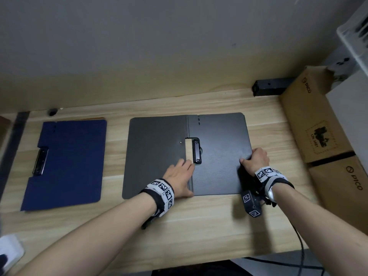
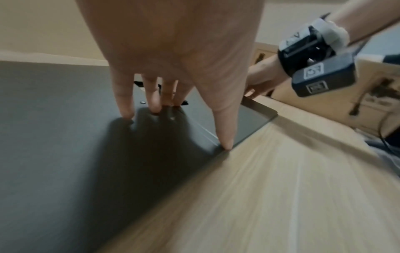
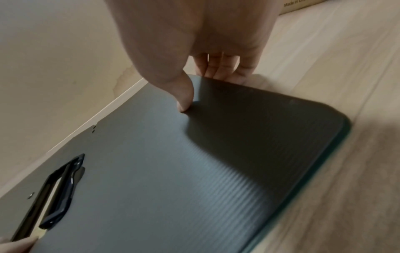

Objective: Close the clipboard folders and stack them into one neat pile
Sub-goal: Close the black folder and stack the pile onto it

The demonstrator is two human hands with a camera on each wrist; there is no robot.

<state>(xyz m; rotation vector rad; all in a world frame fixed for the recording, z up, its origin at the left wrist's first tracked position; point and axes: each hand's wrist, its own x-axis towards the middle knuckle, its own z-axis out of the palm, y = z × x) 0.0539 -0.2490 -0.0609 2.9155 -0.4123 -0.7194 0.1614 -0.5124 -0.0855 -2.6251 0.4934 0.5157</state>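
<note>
A dark grey clipboard folder [image 1: 159, 148] lies opened flat in the middle of the wooden desk [image 1: 199, 226], its black clip [image 1: 197, 151] beside the spine. My left hand [image 1: 183, 170] rests flat on it next to the spine, fingers [image 2: 151, 102] straight and touching the cover. My right hand [image 1: 251, 158] pinches the folder's right edge, with the thumb [image 3: 184, 101] on top and the fingers [image 3: 220, 68] curled under the panel [image 3: 173, 171]. A blue clipboard folder [image 1: 65, 164] lies closed at the left, apart from both hands.
Two cardboard boxes [image 1: 314, 120] [image 1: 342, 196] stand along the desk's right side, close to the right hand. A black bar [image 1: 272, 87] sits at the back by the wall. A cable [image 1: 300, 255] hangs at the front right, and a white object [image 1: 10, 250] lies at the front left.
</note>
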